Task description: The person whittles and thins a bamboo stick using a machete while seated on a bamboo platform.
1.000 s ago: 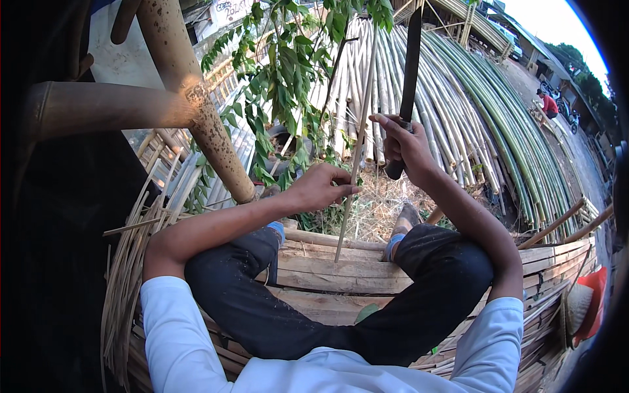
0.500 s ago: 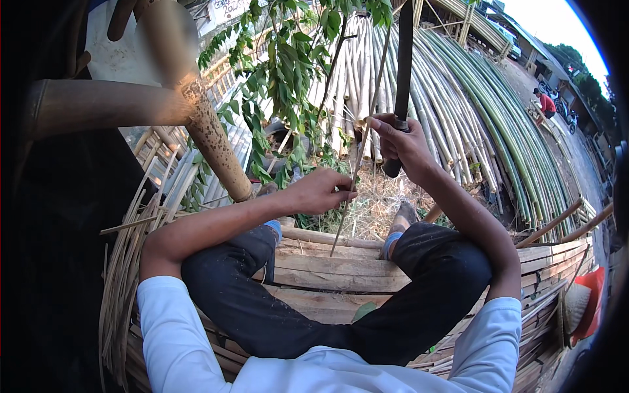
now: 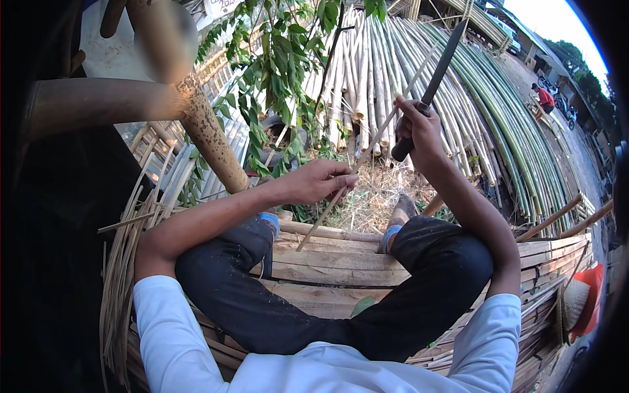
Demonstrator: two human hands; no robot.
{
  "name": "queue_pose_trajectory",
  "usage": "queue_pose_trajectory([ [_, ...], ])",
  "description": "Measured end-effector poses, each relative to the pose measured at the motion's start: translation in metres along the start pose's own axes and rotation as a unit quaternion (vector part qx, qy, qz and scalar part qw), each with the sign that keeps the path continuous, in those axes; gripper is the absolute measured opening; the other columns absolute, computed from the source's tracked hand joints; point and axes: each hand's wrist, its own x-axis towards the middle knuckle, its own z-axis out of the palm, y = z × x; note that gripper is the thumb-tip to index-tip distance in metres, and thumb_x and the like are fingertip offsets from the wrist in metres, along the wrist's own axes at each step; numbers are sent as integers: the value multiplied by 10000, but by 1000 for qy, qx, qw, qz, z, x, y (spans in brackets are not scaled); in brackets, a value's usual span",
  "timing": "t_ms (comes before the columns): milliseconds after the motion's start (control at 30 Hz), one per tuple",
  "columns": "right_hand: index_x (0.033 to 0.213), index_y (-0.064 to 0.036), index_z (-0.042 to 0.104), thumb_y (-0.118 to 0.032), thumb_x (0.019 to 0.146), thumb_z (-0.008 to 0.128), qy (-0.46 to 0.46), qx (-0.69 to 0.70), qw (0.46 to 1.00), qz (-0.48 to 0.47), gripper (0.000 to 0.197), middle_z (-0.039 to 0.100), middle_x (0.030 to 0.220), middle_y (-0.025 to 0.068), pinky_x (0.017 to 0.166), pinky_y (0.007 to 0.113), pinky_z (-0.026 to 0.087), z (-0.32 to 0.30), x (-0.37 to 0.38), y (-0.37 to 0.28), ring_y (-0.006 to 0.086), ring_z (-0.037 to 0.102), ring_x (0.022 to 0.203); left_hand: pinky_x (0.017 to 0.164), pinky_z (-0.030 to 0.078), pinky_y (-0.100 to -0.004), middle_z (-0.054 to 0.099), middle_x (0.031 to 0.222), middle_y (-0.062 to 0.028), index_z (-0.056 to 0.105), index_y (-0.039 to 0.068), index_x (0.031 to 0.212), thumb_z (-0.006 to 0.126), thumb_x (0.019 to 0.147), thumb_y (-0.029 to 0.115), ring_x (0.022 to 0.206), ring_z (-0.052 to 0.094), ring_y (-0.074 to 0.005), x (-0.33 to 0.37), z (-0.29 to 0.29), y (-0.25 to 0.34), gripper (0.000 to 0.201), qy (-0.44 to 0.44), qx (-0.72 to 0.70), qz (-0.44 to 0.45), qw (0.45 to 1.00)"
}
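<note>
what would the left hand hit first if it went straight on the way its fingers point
Beyond the thin strip it pinches, the left hand would probably meet the right forearm near the wrist; depth is unclear, so it might pass in front or behind.

— What lies around you?
— Beyond my fingers (image 3: 342, 180), rows of bamboo poles (image 3: 511, 124) stretch away, with leafy branches (image 3: 282, 59) hanging leftward.
— And below them?
— Straw-littered ground (image 3: 380, 190); nearer me, wooden slats (image 3: 327, 268) run crosswise. It's daylight, bright sky (image 3: 557, 16) showing far off to their right.
</note>
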Motion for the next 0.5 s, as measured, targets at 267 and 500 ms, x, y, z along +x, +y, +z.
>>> queue_pose_trajectory([
  [267,942,1,610,-206,881,651,122,18,992,-37,219,325,542,-87,436,215,242,-18,7,-10,35,283,444,432,353,-191,385,637,51,454,73,942,355,1008,360,485,381,-40,-12,-3,11,311,-51,-126,-64,989],
  [500,771,-26,675,-382,894,611,-128,-365,921,-54,381,441,513,-47,432,271,277,-2,-19,-8,42,373,445,376,214,-197,295,619,64,441,110,947,331,1013,367,446,244,-30,-9,-14,5,287,63,-254,-52,964],
])
